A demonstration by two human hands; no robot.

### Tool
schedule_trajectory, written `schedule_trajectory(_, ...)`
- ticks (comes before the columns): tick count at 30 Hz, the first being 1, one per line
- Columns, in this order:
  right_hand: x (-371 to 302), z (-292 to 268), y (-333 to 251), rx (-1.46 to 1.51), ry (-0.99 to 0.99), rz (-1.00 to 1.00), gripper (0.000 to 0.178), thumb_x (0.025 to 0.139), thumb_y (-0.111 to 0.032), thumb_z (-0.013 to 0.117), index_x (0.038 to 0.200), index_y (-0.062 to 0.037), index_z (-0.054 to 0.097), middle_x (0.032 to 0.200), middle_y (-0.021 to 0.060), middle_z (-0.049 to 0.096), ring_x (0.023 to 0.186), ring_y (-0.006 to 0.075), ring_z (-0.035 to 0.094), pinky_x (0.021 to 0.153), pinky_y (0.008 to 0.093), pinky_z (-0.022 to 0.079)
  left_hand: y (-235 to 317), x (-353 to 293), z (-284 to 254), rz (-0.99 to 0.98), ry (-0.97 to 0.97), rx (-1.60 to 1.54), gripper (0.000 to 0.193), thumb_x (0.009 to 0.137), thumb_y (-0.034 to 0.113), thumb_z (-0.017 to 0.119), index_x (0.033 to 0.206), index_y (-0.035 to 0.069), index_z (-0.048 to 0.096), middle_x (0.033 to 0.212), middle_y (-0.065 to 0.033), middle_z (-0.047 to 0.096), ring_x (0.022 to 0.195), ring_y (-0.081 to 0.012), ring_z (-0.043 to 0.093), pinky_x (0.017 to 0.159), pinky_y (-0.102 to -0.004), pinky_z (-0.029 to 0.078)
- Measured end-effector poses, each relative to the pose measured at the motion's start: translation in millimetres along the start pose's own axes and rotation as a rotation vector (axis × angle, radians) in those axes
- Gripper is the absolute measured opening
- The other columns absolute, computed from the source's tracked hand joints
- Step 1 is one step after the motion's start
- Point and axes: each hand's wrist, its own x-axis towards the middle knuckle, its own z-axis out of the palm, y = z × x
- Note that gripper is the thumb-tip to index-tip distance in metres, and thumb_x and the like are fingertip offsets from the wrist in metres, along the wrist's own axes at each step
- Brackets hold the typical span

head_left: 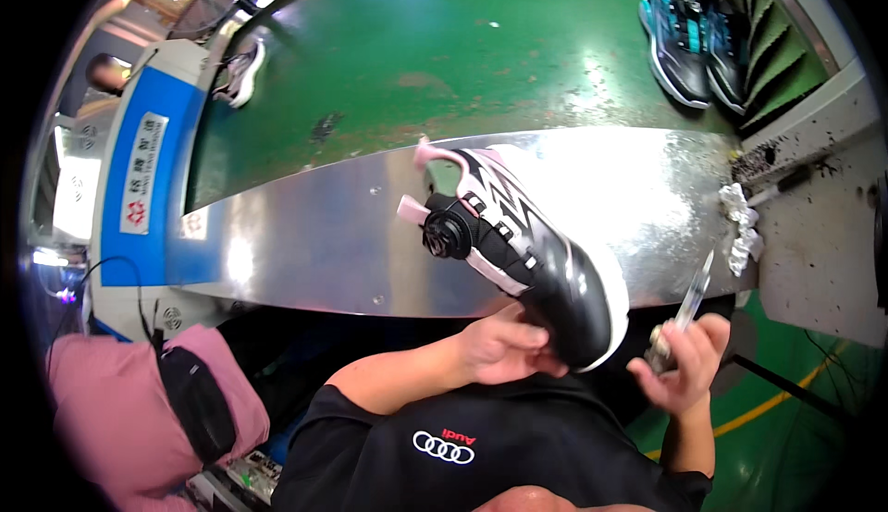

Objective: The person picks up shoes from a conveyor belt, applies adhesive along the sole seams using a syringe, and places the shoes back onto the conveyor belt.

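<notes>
A black, white and pink sneaker (573, 295) with a round black dial on its tongue is tilted over the near side of the metal ledge. My left hand (509, 345) grips it near the toe, thumb against the side and the other fingers partly hidden beneath. The shoe's opening and pink pull loops point away toward the far left. To the right of the toe, my right hand (686, 355) has its fingers curled round a clear syringe (692, 299). The syringe's thin tip points up and away, apart from the shoe.
Beyond the metal ledge (305, 234) runs a green belt (416, 59). Black and teal sneakers (680, 45) stand at its far right, another shoe (242, 75) at far left. Crumpled white tissue (740, 230) lies by the right wall. A person in pink (111, 410) is at left.
</notes>
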Motion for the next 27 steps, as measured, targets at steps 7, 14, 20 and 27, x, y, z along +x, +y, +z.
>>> schedule_trajectory(7,28,61,52,0.092,0.065,0.156,0.053,0.062,-0.026,0.078,0.108,-0.0078,0.06,0.093,0.0084,0.059,0.088,0.0298,0.046,0.081,0.0376,0.039,19,-77,33,0.299,0.458,0.317,0.076,0.068,0.006,0.069,0.135,-0.001,0.033,0.128,-0.0168,0.05,0.117,-0.0264,0.052,0.102,-0.0386,0.04)
schedule_trajectory(14,31,64,52,0.137,0.09,0.202,0.053,0.061,-0.025,0.079,0.108,-0.0096,0.06,0.087,0.0045,0.06,0.08,0.0261,0.046,0.077,0.0358,0.039,87,17,45,0.399,0.388,0.662,0.073,0.068,0.012,0.076,0.13,-0.002,0.04,0.117,-0.0114,0.057,0.106,-0.0214,0.058,0.094,-0.0342,0.046)
schedule_trajectory(20,35,62,47,0.103,0.072,0.217,0.053,0.061,-0.027,0.077,0.108,-0.0105,0.061,0.085,0.0032,0.059,0.077,0.0246,0.046,0.075,0.0357,0.039,137,143,36,0.308,0.416,0.755,0.034,0.093,0.02,0.051,0.119,-0.002,0.047,0.115,-0.0202,0.056,0.101,-0.0309,0.06,0.09,-0.0388,0.049)
schedule_trajectory(27,40,62,50,0.068,0.057,0.2,0.051,0.063,-0.029,0.076,0.109,-0.0106,0.061,0.084,0.0042,0.06,0.081,0.0259,0.049,0.076,0.0358,0.04,103,96,19,0.322,0.443,0.972,0.021,0.095,0.016,0.048,0.094,-0.003,0.058,0.094,-0.0171,0.065,0.091,-0.025,0.063,0.084,-0.0363,0.05)
